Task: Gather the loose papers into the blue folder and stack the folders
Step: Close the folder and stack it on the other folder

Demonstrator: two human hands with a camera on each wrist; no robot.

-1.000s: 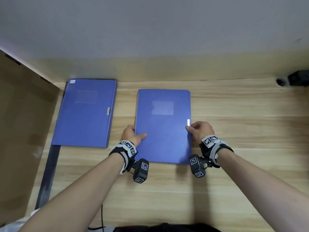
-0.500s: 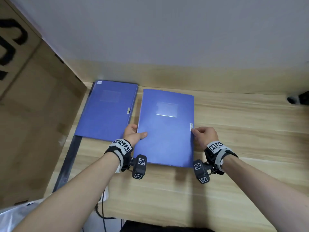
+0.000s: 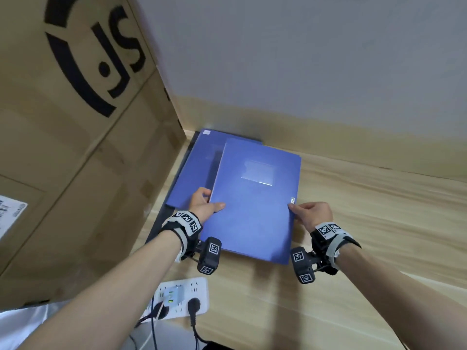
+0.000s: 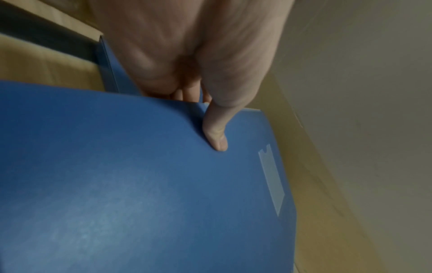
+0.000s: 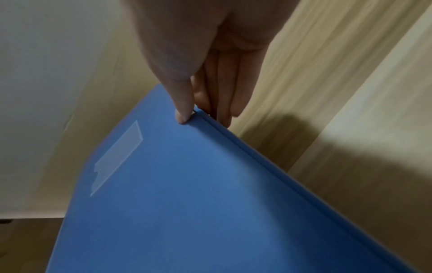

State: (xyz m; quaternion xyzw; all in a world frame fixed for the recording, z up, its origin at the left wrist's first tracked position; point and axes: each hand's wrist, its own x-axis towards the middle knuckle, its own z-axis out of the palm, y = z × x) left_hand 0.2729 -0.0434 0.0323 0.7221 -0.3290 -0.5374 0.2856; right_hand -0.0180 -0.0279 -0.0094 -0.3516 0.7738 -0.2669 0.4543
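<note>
Both my hands hold a closed blue folder lifted off the wooden table, partly over a second blue folder that lies flat at the back left. My left hand pinches its left edge, thumb on top and fingers beneath; the left wrist view shows that thumb on the blue folder cover. My right hand pinches the right edge beside the small clasp, thumb above, fingers under the blue folder. A clear label pocket sits on the cover. No loose papers show.
A tall cardboard box stands close on the left. A white power strip with plugs and cables lies below the table's near left edge. A wall runs along the back. Bare wooden table stretches to the right.
Both hands have carried the held folder left and up, from beside the second folder to partly over it. The head view has swung left, bringing the cardboard box and power strip into view.
</note>
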